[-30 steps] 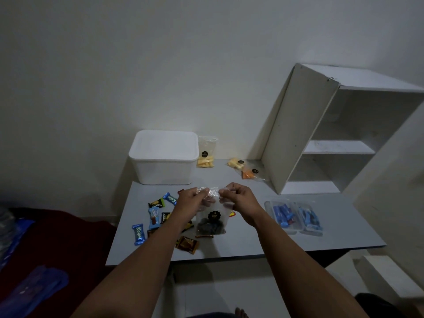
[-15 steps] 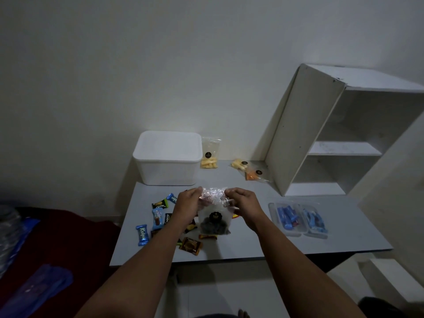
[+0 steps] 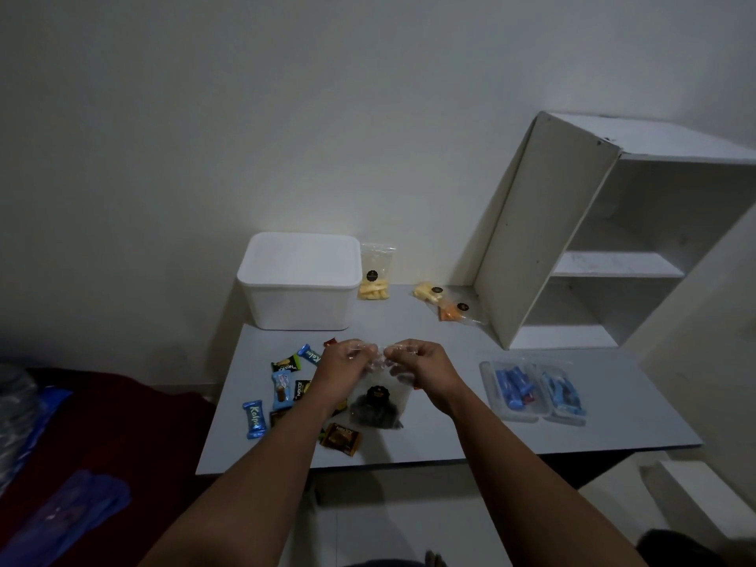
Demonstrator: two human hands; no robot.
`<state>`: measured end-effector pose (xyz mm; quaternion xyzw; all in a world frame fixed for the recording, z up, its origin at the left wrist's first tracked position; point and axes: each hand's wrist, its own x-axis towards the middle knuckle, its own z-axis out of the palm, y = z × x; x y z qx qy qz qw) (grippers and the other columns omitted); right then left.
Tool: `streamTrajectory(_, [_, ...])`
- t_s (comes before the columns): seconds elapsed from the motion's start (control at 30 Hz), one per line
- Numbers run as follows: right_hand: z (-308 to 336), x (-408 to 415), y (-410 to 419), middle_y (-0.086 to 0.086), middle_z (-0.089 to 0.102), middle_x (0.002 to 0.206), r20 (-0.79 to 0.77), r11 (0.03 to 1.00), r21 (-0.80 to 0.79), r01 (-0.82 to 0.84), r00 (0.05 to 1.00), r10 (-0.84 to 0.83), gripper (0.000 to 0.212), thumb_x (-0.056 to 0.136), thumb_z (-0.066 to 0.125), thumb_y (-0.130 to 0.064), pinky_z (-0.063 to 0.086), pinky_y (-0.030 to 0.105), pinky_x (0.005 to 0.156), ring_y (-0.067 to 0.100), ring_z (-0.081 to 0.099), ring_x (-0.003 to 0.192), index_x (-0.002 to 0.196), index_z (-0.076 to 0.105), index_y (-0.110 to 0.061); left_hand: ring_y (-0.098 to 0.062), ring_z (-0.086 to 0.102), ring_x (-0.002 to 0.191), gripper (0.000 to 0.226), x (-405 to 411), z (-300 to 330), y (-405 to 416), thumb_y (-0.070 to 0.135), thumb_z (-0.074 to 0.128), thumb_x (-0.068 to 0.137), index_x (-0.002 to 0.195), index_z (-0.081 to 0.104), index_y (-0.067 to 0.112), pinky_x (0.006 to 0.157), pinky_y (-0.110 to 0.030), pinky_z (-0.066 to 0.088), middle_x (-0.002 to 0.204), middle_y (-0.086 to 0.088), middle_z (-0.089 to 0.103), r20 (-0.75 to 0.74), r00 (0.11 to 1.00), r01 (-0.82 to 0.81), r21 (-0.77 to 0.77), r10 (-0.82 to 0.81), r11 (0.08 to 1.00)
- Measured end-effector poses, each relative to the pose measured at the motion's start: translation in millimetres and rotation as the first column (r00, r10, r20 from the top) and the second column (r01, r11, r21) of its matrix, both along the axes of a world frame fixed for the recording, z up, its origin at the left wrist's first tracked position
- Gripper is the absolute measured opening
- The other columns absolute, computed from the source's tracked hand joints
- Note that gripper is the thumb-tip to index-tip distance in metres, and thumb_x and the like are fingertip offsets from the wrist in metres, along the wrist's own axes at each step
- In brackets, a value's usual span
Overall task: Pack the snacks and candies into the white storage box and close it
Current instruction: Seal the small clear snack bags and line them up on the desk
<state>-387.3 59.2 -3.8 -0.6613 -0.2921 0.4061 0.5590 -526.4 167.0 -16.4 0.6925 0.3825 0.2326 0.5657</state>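
My left hand [image 3: 343, 368] and my right hand [image 3: 421, 366] both pinch the top edge of a clear bag of dark snacks [image 3: 378, 405] that hangs above the grey table [image 3: 450, 435]. The white storage box [image 3: 300, 280] stands at the back left of the table with its lid on. Small wrapped candies [image 3: 282, 388] lie scattered left of my hands, a blue one [image 3: 253, 418] nearest the edge and a brown one [image 3: 340, 439] under my left forearm. Bags of yellow snacks [image 3: 374, 276] [image 3: 427, 290] and an orange one [image 3: 454, 311] lie behind.
A clear tray of blue wrapped sweets [image 3: 536, 392] sits at the right of the table. A white shelf unit [image 3: 605, 239] leans at the back right corner. A dark red cloth [image 3: 102, 423] and blue plastic [image 3: 69, 513] lie to the left, below the table.
The view has shifted slightly. My hands have come a little closer together at the top of the bag; the bag stays held in the same place.
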Motion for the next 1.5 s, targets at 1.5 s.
streamTrajectory(1.5, [-5.3,-9.9,20.3,0.017,0.076,0.084,0.153,0.996,0.082,0.020,0.988,-0.033,0.013,0.091,0.073,-0.010,0.057,0.029,0.069,0.016,0.072,0.072,0.093,0.077,0.002,-0.019,0.062,0.073,0.039,3.0,6.0,13.0,0.027,0.037,0.107,0.079,0.059,0.012,0.081,-0.042,0.053,0.078,-0.007,0.066,-0.141,0.976,0.171,0.037,-0.164,0.985])
